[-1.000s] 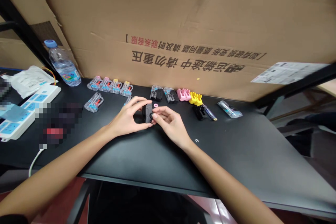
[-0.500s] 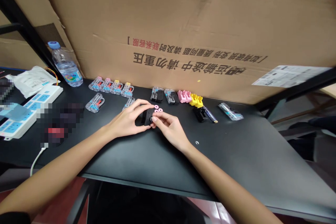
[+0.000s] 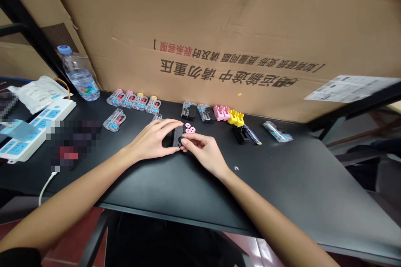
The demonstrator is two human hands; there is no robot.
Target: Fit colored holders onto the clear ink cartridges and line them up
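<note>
Near the middle of the black table, my left hand [image 3: 156, 138] grips a small black block [image 3: 177, 137] between thumb and fingers. My right hand [image 3: 203, 150] pinches a small round black part [image 3: 181, 139] against the block's right side. Pink rings [image 3: 189, 128] lie just beyond the fingertips. A clear plastic piece [image 3: 157, 117] is partly hidden behind my left hand. Two clear-and-black pieces [image 3: 189, 111] stand further back, beside a pink clip part [image 3: 222, 112] and a yellow one [image 3: 236, 118].
Several clear cases [image 3: 128, 99] stand at the back left, with another [image 3: 114, 120] in front. A bottle [image 3: 82, 79], a power strip [image 3: 34, 131] and a white bag [image 3: 40, 94] are at the left. A clear packet [image 3: 277, 132] lies right; cardboard [image 3: 203, 21] stands behind.
The view has shifted slightly. The black block is turned a little, showing more of its flat face, and both hands still hold their parts.
</note>
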